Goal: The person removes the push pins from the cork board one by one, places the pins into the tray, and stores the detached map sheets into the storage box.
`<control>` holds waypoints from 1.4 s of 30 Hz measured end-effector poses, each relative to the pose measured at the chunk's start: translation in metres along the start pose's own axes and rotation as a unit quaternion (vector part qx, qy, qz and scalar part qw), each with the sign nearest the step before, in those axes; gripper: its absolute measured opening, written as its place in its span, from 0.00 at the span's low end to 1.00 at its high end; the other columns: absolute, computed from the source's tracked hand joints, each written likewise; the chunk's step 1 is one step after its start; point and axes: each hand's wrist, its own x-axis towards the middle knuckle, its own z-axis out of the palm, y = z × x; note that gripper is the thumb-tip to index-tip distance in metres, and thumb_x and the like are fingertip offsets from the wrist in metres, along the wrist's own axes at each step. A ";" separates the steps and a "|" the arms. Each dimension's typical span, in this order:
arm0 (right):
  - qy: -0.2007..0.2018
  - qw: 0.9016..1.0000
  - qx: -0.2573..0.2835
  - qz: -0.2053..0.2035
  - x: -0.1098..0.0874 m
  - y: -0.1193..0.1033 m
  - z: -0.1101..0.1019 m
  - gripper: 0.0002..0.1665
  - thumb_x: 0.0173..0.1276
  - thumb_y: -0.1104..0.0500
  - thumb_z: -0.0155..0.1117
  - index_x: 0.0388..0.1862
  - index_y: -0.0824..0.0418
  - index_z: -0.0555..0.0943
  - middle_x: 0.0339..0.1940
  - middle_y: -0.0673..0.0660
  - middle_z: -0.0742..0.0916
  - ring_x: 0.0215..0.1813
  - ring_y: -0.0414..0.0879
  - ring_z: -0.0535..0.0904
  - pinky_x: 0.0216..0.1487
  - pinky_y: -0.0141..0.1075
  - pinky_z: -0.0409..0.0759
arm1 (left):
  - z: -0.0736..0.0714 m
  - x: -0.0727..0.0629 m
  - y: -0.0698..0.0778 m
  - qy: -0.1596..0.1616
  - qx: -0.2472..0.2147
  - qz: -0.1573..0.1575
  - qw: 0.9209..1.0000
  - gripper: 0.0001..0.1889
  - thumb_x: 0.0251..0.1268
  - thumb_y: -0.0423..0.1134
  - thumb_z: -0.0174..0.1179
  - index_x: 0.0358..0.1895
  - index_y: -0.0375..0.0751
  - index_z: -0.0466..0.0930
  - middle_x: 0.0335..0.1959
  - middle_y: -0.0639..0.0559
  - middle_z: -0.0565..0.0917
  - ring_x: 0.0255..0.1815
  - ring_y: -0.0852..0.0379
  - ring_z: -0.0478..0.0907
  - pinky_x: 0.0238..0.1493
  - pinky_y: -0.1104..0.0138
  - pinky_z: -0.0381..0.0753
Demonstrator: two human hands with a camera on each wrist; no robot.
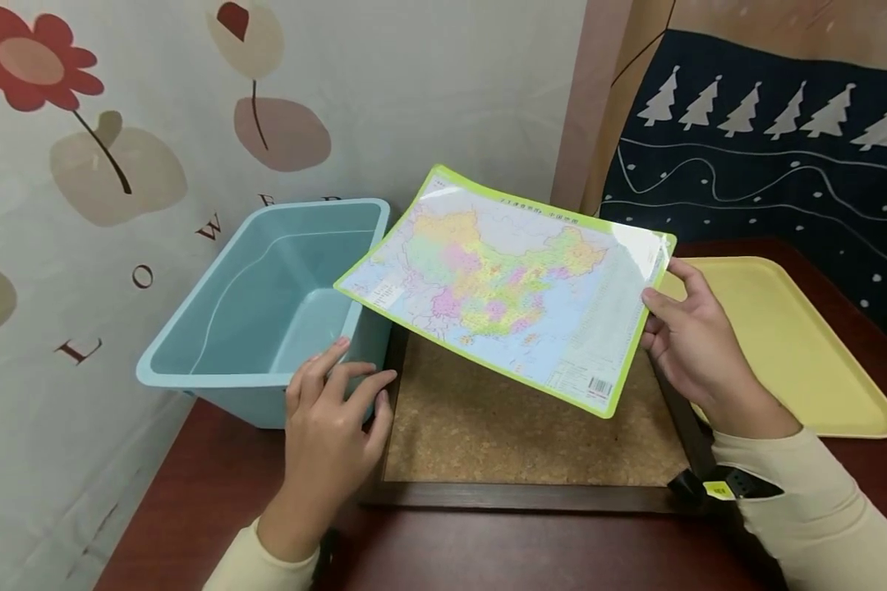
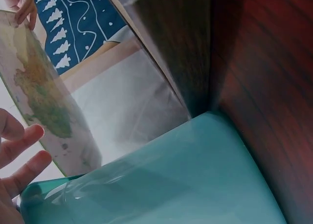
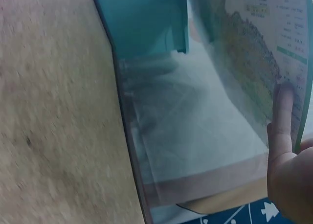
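A map sheet [image 1: 495, 287] with a bright green border is held up at a tilt in the head view. My right hand [image 1: 698, 349] pinches its right edge, thumb on the front face and fingers behind. The sheet's left corner overlaps the rim of a blue plastic basin [image 1: 225, 381]. My left hand [image 1: 333, 419] is at the basin's near right corner, fingers spread and loosely bent, holding nothing. In the left wrist view its fingers [image 2: 29, 168] are beside the basin wall [image 2: 161, 180]. Below the map lies a cork board [image 1: 532, 447] in a dark wooden frame.
A yellow tray [image 1: 791, 353] lies on the right of the dark red table [image 1: 532, 550], partly behind the right hand. A printed curtain [image 1: 443, 90] hangs behind the basin, and a dark cloth with white trees [image 1: 754, 164] hangs at the back right.
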 end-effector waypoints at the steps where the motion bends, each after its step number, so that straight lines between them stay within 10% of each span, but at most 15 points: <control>1: -0.004 1.000 -0.001 0.000 -0.001 0.001 0.001 0.33 0.79 0.62 0.49 0.77 0.51 0.50 0.61 0.56 0.81 0.48 0.45 0.88 0.40 0.35 0.86 | 0.000 -0.001 0.000 0.000 0.001 0.001 1.000 0.14 0.66 0.37 0.53 0.38 0.41 0.90 0.40 0.42 0.85 0.68 0.39 0.70 0.66 0.43 0.61; 42: -0.033 0.993 -0.100 0.059 0.063 -0.024 0.084 0.38 0.73 0.70 0.35 0.79 0.47 0.53 0.73 0.62 0.70 0.48 0.47 0.84 0.44 0.36 0.85 | -0.002 -0.005 0.001 -0.063 0.074 0.009 0.995 0.19 0.72 0.42 0.46 0.38 0.43 0.90 0.45 0.42 0.85 0.75 0.38 0.62 0.74 0.45 0.50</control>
